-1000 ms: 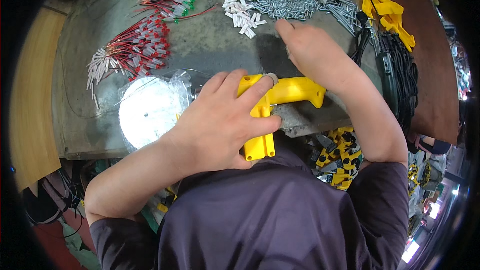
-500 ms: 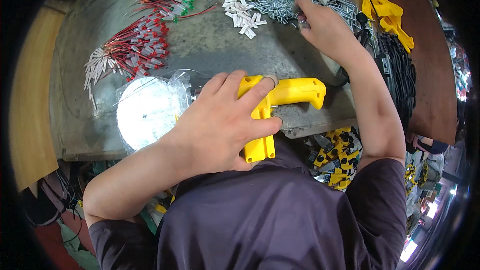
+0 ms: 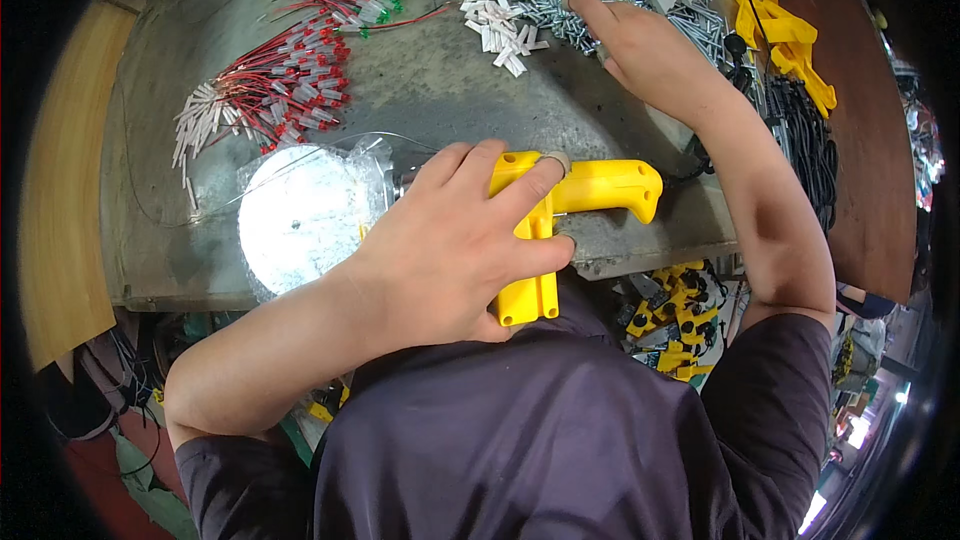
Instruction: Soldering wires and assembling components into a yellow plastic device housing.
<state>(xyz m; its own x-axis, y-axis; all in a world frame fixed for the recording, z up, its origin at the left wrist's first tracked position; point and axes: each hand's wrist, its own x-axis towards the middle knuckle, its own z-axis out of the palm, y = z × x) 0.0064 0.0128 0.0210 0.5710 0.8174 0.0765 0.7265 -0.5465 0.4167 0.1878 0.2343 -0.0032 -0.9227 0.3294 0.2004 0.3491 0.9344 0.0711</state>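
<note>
My left hand (image 3: 450,240) is closed over the yellow plastic body of a hand tool (image 3: 600,186), its thumb and fingers spread round the housing. A pistol-like handle points right from it. At the tool's left end is a round, bright plate (image 3: 300,225) with crinkled clear plastic film about it. My right hand (image 3: 645,50) is stretched to the far side of the bench, at the edge of a heap of silvery screws (image 3: 550,10). Its fingers are curled inward and their tips are partly hidden, so what they hold cannot be made out.
White small sleeves (image 3: 503,28) lie beside the screws. Bundles of red-wired indicator lamps (image 3: 290,80) cover the bench's left part. Yellow straps or plastic parts (image 3: 785,35) and black cables (image 3: 800,140) lie at right. Below the bench edge are several yellow-and-black parts (image 3: 685,315).
My right hand has shifted slightly within the edge of the screw heap, its fingers turning more inward. The view has drifted a little; my left hand keeps its hold on the tool.
</note>
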